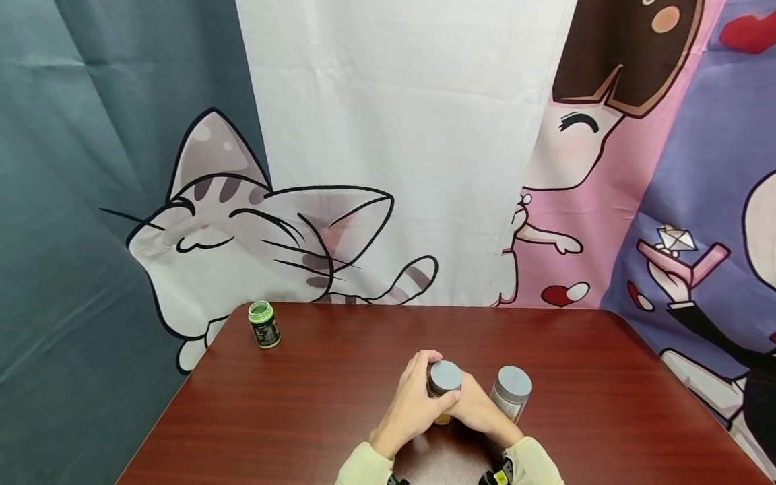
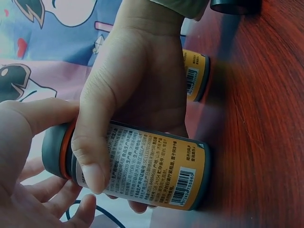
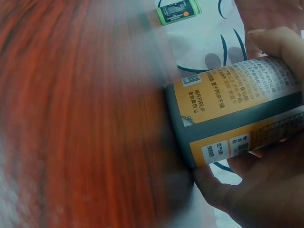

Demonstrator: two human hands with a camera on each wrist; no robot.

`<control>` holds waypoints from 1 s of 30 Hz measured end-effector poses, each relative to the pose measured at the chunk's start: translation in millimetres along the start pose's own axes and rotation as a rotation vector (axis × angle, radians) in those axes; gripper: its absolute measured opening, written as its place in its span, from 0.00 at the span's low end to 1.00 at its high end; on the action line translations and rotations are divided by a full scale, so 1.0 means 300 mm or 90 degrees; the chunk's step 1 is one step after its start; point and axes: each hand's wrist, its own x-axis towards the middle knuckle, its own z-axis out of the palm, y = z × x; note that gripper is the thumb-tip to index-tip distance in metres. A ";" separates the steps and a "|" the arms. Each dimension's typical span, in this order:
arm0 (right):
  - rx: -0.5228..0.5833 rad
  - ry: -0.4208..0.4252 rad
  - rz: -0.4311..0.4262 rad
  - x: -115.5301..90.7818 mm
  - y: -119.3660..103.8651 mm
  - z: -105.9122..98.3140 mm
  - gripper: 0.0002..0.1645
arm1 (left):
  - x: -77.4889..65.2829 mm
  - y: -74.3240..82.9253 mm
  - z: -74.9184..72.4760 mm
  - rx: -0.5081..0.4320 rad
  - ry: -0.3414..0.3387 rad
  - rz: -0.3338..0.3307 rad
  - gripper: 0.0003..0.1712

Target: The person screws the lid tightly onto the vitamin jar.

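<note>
Both hands are on a dark supplement bottle (image 1: 444,380) with a grey lid and a yellow-and-white label. My left hand (image 1: 418,399) grips it at the top, and in the left wrist view its thumb and fingers surround the lid (image 2: 53,151). Under that lid an orange-red ring shows. My right hand (image 1: 475,407) wraps the bottle's body, its thumb lying across the label (image 2: 147,166). The right wrist view shows the bottle's base (image 3: 180,128) close over the table, right-hand fingers curled beneath it. Part of the body is hidden behind the hands.
A second grey-lidded bottle (image 1: 512,391) stands just right of my right hand, partly behind the forearm. Toward the back left corner of the brown table (image 1: 339,350) stands a green-topped black jar (image 1: 265,327). Printed curtains (image 1: 400,135) hang behind the table.
</note>
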 end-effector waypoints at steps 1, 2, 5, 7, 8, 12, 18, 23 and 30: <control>0.002 -0.002 0.000 0.000 0.000 0.000 0.30 | 0.000 -0.002 0.001 -0.003 0.001 0.002 0.31; 0.002 -0.004 0.000 0.000 0.001 0.000 0.30 | 0.000 -0.002 0.000 -0.006 0.002 0.002 0.30; 0.004 -0.007 0.000 0.001 0.002 0.000 0.29 | 0.002 -0.006 0.000 -0.011 0.003 -0.001 0.30; 0.002 -0.006 0.000 0.001 0.002 0.000 0.29 | 0.003 -0.008 0.000 -0.012 0.002 -0.001 0.29; 0.002 -0.005 0.000 0.001 0.003 0.000 0.28 | 0.003 -0.007 -0.001 -0.011 0.000 -0.003 0.29; -0.001 0.000 -0.003 0.001 0.005 -0.001 0.27 | 0.004 -0.006 -0.003 -0.009 -0.002 0.005 0.28; 0.005 0.003 -0.022 0.002 0.008 -0.004 0.28 | 0.008 -0.002 -0.005 -0.024 -0.017 0.004 0.27; 0.003 0.008 -0.029 0.003 0.011 -0.006 0.29 | 0.009 -0.002 -0.005 -0.023 -0.023 0.005 0.27; 0.000 0.002 -0.029 0.003 0.011 -0.006 0.26 | 0.002 0.006 -0.006 0.001 -0.043 -0.008 0.27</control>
